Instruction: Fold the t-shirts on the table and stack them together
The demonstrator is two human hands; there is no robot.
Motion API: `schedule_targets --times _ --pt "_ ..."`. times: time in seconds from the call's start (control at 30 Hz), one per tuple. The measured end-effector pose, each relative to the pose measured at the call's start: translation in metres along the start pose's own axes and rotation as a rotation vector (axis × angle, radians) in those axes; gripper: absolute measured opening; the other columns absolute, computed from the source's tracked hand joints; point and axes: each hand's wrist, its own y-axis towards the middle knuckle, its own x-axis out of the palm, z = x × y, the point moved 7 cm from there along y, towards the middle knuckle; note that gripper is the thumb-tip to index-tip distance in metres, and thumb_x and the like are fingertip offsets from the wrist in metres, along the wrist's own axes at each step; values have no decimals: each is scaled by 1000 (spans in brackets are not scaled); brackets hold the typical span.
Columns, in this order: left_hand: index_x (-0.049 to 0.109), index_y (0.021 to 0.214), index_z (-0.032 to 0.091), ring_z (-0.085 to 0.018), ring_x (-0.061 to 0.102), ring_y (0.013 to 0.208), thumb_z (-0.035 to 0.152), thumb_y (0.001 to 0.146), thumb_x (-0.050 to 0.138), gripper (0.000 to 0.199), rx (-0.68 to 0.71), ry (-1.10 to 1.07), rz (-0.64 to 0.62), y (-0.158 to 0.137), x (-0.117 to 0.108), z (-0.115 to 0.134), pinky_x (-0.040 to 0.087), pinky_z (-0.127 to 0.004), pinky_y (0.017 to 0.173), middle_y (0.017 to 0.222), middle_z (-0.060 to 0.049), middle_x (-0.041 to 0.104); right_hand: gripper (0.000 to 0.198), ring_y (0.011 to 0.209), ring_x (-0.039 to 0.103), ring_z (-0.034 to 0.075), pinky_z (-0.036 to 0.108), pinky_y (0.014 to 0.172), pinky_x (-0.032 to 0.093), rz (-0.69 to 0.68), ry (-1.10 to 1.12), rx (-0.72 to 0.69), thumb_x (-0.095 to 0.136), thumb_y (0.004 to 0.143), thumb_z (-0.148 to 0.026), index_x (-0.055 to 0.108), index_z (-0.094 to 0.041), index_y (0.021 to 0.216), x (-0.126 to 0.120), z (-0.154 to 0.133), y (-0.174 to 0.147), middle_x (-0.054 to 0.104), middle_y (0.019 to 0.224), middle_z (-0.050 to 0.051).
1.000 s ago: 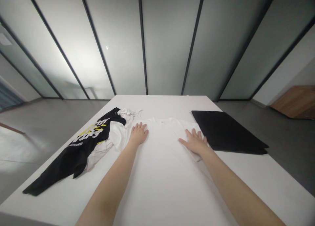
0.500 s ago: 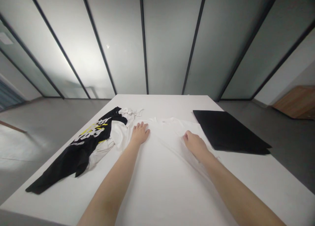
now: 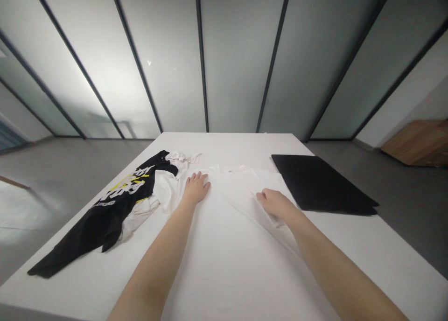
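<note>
A white T-shirt lies spread on the white table, its collar toward the far side. My left hand rests flat on the shirt's left shoulder area, fingers stretched out. The fingers of my right hand are closed in a pinch on the shirt's fabric near its right side. From that pinch a raised fold runs through the cloth. Where the white shirt ends against the white tabletop is hard to make out.
Left on the table lies a black shirt with white and yellow print, bunched with white garments. Dark flat boards sit at the right. Beyond the table stands a frosted glass wall.
My right hand has shifted slightly left with the pinched fabric, and a fold of cloth now shows below it. My left hand stays flat in place. The view has tilted a little.
</note>
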Motion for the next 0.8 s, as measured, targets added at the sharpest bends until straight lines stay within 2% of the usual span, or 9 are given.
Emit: schedule_targets --times 0.1,0.2,0.3,0.37,0.43,0.53,0.67,0.8 --pt "58 150 27 -35 43 152 42 104 48 50 -3 -3 -4 0 0 0 34 -55 123 165 -11 49 45 104 72 29 35 85 48 103 21 0 31 111 -36 72 -18 108 -3 11 8 77 110 16" --pt "58 151 27 -35 41 153 42 104 48 50 -13 -15 -13 1 1 -1 33 -55 124 166 -11 48 43 125 64 29 37 105 44 252 -42 -29 35 110 -31 65 -14 135 -1 23 14 70 134 19" --pt "58 151 27 -34 42 153 42 104 48 50 -15 -15 -18 1 1 -1 33 -55 124 166 -10 48 55 152 42 36 47 123 29 194 -141 -58 41 108 -39 49 -17 158 18 31 20 46 165 19" --pt "57 151 27 -35 42 153 42 104 48 50 -12 -7 -18 0 0 0 34 -55 124 166 -10 48 64 158 30 42 56 126 22 131 -173 -32 39 108 -50 39 -20 165 29 35 23 32 173 19" --pt "57 152 26 -35 42 153 42 105 48 51 -10 6 -25 0 0 0 34 -55 124 167 -11 47 70 160 25 45 59 126 20 107 -179 -17 38 107 -58 35 -23 168 33 36 23 27 175 18" --pt "55 154 25 -36 40 154 43 105 46 52 -20 19 -41 -1 -1 1 33 -55 125 168 -12 44 72 159 26 46 60 125 20 121 -167 -14 38 105 -63 37 -25 167 32 33 22 27 175 18" --pt "53 155 26 -35 38 156 43 105 44 53 -32 32 -60 -2 -2 3 32 -55 125 170 -11 42 68 155 31 48 61 123 23 179 -143 45 35 106 -60 42 -24 163 25 34 24 31 172 20" --pt "50 158 26 -36 37 156 43 106 40 56 -21 54 -61 -2 -1 6 31 -55 125 171 -13 40 72 148 40 52 63 116 33 124 -143 130 43 101 -64 48 -22 160 17 34 39 40 165 24"
